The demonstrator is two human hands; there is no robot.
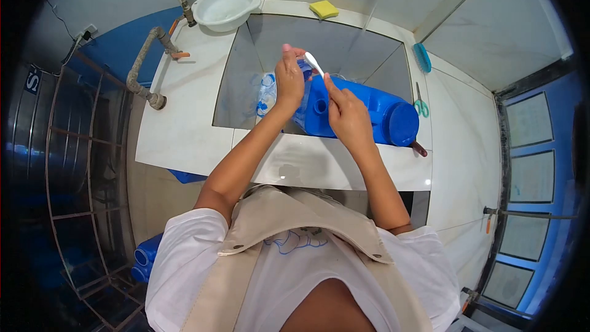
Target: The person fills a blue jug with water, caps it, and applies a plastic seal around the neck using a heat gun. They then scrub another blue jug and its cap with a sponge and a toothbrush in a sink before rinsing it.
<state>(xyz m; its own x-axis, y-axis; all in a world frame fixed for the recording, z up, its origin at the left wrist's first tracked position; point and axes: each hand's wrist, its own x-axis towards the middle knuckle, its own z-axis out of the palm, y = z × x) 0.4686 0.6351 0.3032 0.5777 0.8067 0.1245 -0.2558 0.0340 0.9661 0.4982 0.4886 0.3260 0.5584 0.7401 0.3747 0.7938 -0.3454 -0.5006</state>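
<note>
My left hand (290, 80) is raised over the sink, fingers closed round a small blue cap (305, 67). My right hand (349, 110) grips a white-handled brush (313, 63), whose upper end touches or nearly touches the cap. Below my hands a large blue jug (381, 102) lies on its side across the sink, with an uncapped round opening (320, 106) facing up and a wide blue lid at its right end. To the left, a clear plastic item with a blue and white print (267, 95) is in the sink, partly hidden by my left forearm.
A white basin (226, 8) stands at the back left of the counter, near the pipe tap (147, 61). A yellow sponge (324, 10) lies on the back edge. Along the right edge are a teal brush (422, 58) and green-handled scissors (421, 107).
</note>
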